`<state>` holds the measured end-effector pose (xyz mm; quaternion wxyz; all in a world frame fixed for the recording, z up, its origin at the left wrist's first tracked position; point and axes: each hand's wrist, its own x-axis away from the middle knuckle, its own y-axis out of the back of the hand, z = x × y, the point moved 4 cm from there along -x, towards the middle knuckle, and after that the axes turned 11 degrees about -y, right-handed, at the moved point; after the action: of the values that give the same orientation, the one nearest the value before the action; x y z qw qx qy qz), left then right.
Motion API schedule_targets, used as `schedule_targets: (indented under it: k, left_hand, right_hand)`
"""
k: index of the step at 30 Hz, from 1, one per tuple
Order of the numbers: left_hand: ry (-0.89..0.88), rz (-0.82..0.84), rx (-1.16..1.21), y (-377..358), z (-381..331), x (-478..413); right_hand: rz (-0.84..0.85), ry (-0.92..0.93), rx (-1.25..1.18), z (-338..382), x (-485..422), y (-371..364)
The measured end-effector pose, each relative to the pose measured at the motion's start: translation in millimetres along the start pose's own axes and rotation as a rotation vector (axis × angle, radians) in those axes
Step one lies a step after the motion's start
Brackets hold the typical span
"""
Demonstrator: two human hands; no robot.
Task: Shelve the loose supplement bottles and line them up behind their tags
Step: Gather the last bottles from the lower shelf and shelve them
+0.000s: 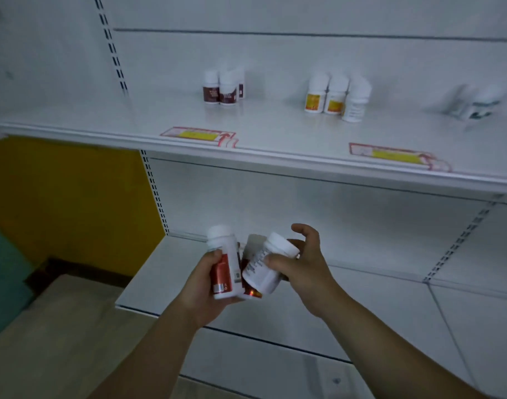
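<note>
My left hand (206, 286) grips a white bottle with a red label (224, 263), upright, and a second red bottle (250, 289) lies partly hidden behind it. My right hand (301, 266) holds a tilted white-capped bottle (268, 263) with a white printed label, thumb on its neck. On the upper shelf (275, 156) stand three dark-red-labelled bottles (222, 87) behind a left tag (199, 135). Three yellow-labelled bottles (334, 96) stand behind and left of a right tag (396, 155); the nearest one is turned sideways.
Blurred bottles with green labels (474, 106) lie at the far right of the upper shelf. A lower white shelf (148, 283) sits under my hands. A yellow wall panel (73, 197) and wooden floor (59, 326) are to the left.
</note>
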<state>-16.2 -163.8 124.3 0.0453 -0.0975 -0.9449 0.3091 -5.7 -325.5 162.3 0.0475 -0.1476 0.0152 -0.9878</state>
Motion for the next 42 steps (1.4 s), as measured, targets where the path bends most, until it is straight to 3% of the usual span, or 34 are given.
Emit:
schedule_targets:
  k: [9, 21, 27, 33, 42]
  left_hand:
    - [-0.019, -0.036, 0.091, -68.9, -25.9, 55.6]
    - [-0.03, 0.168, -0.032, -102.7, -64.9, 126.0]
    - [-0.141, 0.234, -0.092, -151.2, -71.0, 140.3]
    - [-0.162, 0.264, -0.114, -229.4, -50.2, 141.7]
    - [-0.075, 0.364, -0.11, -399.1, 45.6, 147.7]
  right_hand:
    - [-0.065, 0.111, -0.143, 33.8, 83.2, 7.9]
    - [-0.156, 0.178, -0.273, 46.1, 180.2, 5.8]
    - [-0.217, 0.281, -0.274, 66.8, 222.9, 34.0]
    - [-0.287, 0.346, -0.335, 83.8, 266.3, 100.3]
    - [-0.389, 0.409, -0.282, 95.4, 345.1, 268.8]
